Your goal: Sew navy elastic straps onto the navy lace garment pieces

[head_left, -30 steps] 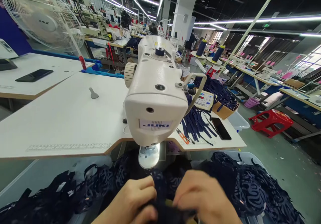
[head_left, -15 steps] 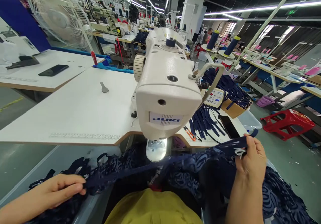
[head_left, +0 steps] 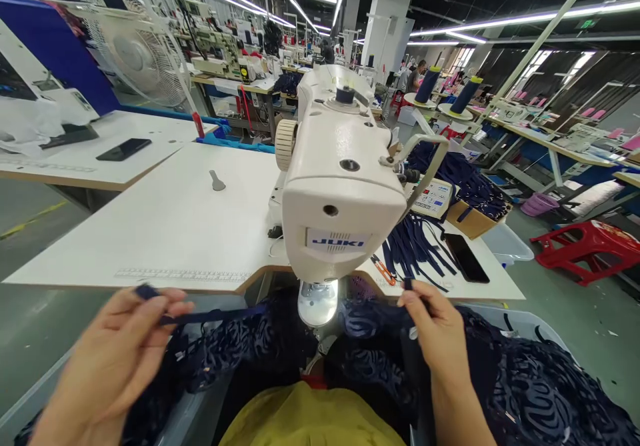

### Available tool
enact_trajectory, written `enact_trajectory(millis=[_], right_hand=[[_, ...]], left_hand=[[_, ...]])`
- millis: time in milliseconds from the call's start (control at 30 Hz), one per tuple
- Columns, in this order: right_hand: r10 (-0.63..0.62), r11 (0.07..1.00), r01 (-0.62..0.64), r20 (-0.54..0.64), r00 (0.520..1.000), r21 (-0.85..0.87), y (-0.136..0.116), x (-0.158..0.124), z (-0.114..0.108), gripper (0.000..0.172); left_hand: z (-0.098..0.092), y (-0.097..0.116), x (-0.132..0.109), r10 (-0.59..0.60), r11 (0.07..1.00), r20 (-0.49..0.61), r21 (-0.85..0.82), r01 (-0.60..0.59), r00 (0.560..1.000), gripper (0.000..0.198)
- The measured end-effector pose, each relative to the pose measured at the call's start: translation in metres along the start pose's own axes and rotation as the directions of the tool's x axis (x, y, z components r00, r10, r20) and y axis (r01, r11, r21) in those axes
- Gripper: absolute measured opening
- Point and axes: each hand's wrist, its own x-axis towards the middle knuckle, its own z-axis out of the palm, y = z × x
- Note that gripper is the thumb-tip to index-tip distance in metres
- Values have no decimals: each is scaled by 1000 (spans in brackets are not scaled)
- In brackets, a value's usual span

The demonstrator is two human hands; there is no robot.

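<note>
My left hand (head_left: pixel 125 346), at the lower left, pinches one end of a narrow navy strip (head_left: pixel 215 315). My right hand (head_left: pixel 433 323) grips navy patterned fabric (head_left: pixel 367 318) right of the machine's lit front end, with a short strip end poking up above the fingers. Between both hands the fabric runs below the white sewing machine (head_left: pixel 345 206). Its needle area is hidden from this angle. More dark lace-like fabric (head_left: pixel 535 379) lies heaped at the right.
On the white table (head_left: pixel 200 226) are a grey metal piece (head_left: pixel 217 181), orange snips (head_left: pixel 383 270), navy strips (head_left: pixel 415 246) and a black phone (head_left: pixel 466 257). A control panel (head_left: pixel 433 198) and a cardboard box (head_left: pixel 475 219) stand behind. Plastic bins flank my lap.
My right hand has moved left and slightly down, toward the machine. My left hand has risen and come nearer the table edge. The fabric is less stretched, and the view has shifted slightly.
</note>
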Motion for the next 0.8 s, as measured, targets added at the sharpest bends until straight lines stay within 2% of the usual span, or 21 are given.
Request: enact_trajectory(millis=[67,100,133,167,233,300,400,467,533,567,633,700,733,767,800], right_hand=[[-101,994,106,159,982,-25,-14,-11,15,11],[-151,987,161,235,960,-23,-20,-16,23,11],[-199,976,215,297,934,-22,-26,-20,30,12],[-243,963,268,338,909,-27,-31,-24,36,12],[-326,925,375,381,865,-60,-38,-29,47,12],[-405,862,488,394,825,-137,-40,-33,55,13],[-521,717,632,378,766,-294,-40,-35,63,16],[-587,617,687,356,727,-384,-41,-35,66,16],[-623,548,709,350,700,-444,-43,-35,69,17],[-630,528,713,350,693,-461,-43,-35,70,17],[-625,528,703,343,702,-477,-44,-37,73,18],[-592,574,677,337,732,-461,-43,-39,75,19],[-567,608,658,337,752,-445,-42,-40,77,20],[-541,644,637,336,771,-424,-41,-41,78,21],[-514,679,615,337,788,-401,-40,-42,78,21]], left_hand=[[31,2,-24,-52,997,210,-36,61,976,57],[45,1,-36,-101,991,390,-40,127,915,53],[59,-1,-47,-112,987,517,-42,156,849,46],[71,-3,-58,-118,987,590,-16,158,798,42],[89,-4,-73,-79,997,643,64,49,762,38],[98,-4,-81,11,978,644,151,-142,765,36],[102,-2,-85,133,901,661,229,-368,739,30],[100,-3,-86,196,844,668,257,-470,718,27],[99,-5,-86,321,742,659,272,-614,680,22],[98,-6,-86,416,652,655,269,-709,631,20],[96,-6,-84,614,391,637,269,-880,467,19],[94,-3,-83,719,120,635,285,-951,281,23],[94,-2,-82,736,19,642,295,-955,213,26],[93,0,-82,738,-49,653,302,-952,169,27],[92,1,-81,729,-86,668,302,-949,146,29]])
